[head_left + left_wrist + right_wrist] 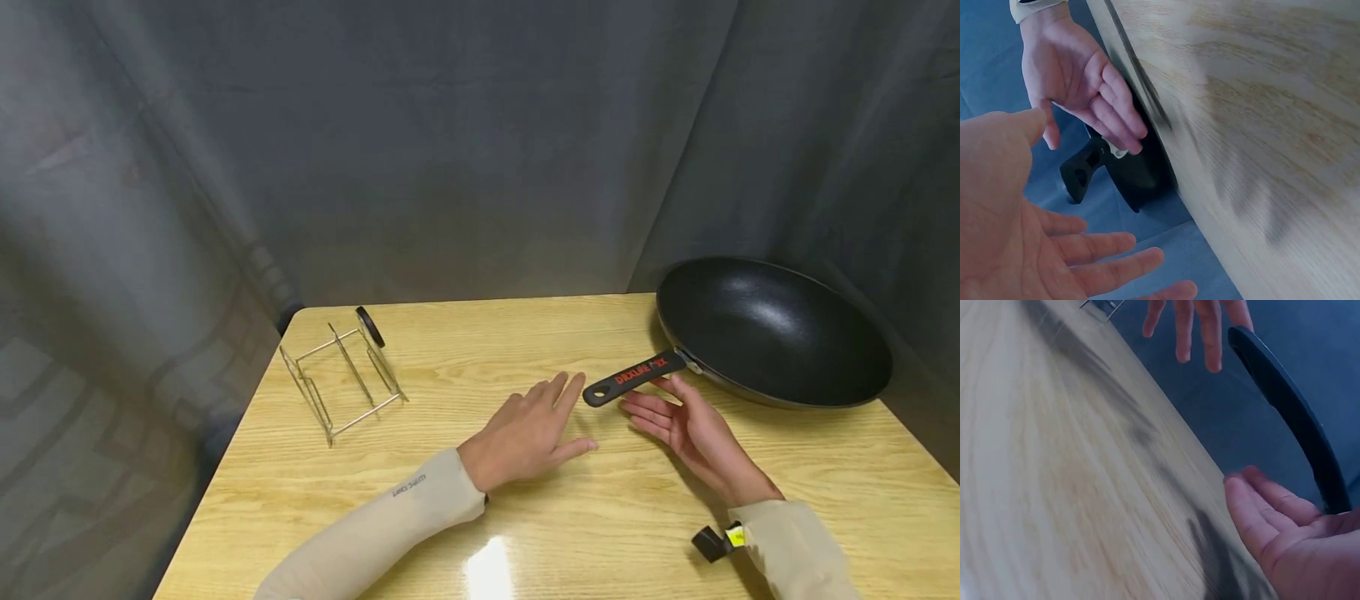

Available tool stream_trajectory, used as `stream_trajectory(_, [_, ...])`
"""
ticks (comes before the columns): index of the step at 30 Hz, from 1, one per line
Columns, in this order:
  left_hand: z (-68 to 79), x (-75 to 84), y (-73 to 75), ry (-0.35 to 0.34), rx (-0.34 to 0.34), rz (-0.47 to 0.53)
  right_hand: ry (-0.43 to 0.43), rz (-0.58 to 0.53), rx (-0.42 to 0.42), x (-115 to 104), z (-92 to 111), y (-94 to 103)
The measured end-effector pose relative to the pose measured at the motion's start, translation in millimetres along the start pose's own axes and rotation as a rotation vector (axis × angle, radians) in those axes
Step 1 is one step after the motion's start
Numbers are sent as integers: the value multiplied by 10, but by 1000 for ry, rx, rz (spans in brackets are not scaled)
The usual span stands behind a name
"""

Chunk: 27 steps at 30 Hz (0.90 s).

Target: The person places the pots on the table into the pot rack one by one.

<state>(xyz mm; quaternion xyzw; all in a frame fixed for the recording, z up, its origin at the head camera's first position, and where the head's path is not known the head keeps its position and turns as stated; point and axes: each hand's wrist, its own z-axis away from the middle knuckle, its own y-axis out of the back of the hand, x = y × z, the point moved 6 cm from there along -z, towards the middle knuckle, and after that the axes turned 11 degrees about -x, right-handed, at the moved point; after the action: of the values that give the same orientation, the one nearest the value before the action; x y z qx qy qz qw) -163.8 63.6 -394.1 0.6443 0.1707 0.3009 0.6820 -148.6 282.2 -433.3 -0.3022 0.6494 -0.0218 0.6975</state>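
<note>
A black wok (772,333) stands at the right of the table, its black handle (636,379) with red lettering angled toward the middle. Just under that handle is my right hand (701,437), palm turned up and fingers loosely extended. Its thumb lies close to the handle's wok end; whether they touch I cannot tell. My left hand (528,433) hovers left of the handle's tip with fingers spread, holding nothing. In the right wrist view, the handle (1297,415) rises beside the right hand's fingers (1266,515), and the left hand's fingertips appear near its far end.
A metal wire rack (365,412) with a black round part (371,327) sits at the table's left. Grey curtains (450,150) hang behind the wooden table (465,358). A black device (712,543) is strapped at the right wrist.
</note>
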Motion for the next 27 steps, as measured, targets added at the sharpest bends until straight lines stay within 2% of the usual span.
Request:
stream_trajectory(5, [-58,4,15,2,49,15,85,-133,-59,-15,-85,-4])
stream_trajectory(8, [-102,28,22,7,49,48,130,-204,-68,-16,-115,5])
stream_trajectory(11, [-145,60,23,10,44,62,159,-272,-61,-7,-132,30])
stream_trajectory(15, [-192,96,27,11,47,30,198,-370,-32,-10,-143,89])
stream_trajectory(21, [-234,79,5,26,41,-10,233,-574,25,-46,-154,155])
stream_trajectory(24, [-260,81,18,18,64,-29,246,-636,41,-72,-166,169])
stream_trajectory(27, [-300,96,31,20,60,-37,274,-688,40,-83,-189,179])
